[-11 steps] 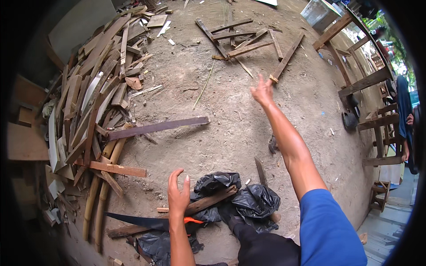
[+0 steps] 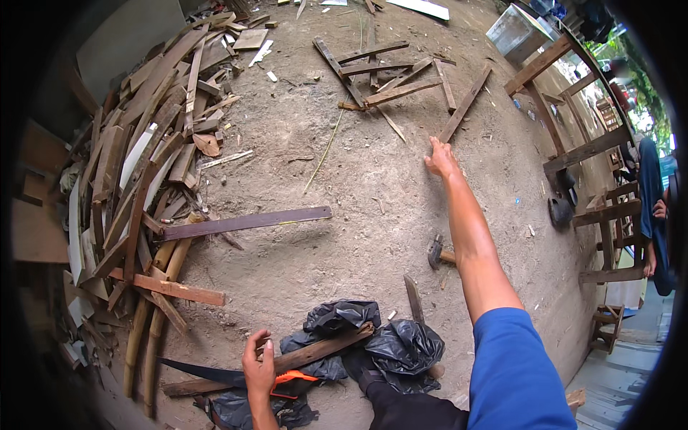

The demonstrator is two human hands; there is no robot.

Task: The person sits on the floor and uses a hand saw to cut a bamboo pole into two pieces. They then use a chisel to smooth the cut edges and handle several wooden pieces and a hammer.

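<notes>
My right hand (image 2: pixel 443 159) reaches forward with its fingers closed at the near end of a wooden bar (image 2: pixel 467 102) lying on the dirt ground. Just beyond is a loose cluster of nailed-together wooden strips (image 2: pixel 405 92). Low on the left, my left hand (image 2: pixel 259 362) is held with fingers half curled and apart, nothing in it. Beside it lies a handsaw (image 2: pixel 294 378) with an orange handle and dark blade, partly hidden by that hand. A worn wooden plank (image 2: pixel 326 345) rests across black plastic bags (image 2: pixel 408 347). Under my right forearm a hammer (image 2: pixel 436 252) shows in part.
A large heap of scrap wood (image 2: pixel 118 168) fills the left side, with bamboo poles (image 2: pixel 154 337) and a dark flat board (image 2: pixel 247 222) jutting out. Wooden frames (image 2: pixel 591 150) stand on the right, near a seated person's hand (image 2: pixel 649 266). A metal box (image 2: pixel 517 32) is at the back right.
My right hand has moved onto the near end of the wooden bar, its fingers closing. My left hand has lowered toward the saw handle. The hammer shows more.
</notes>
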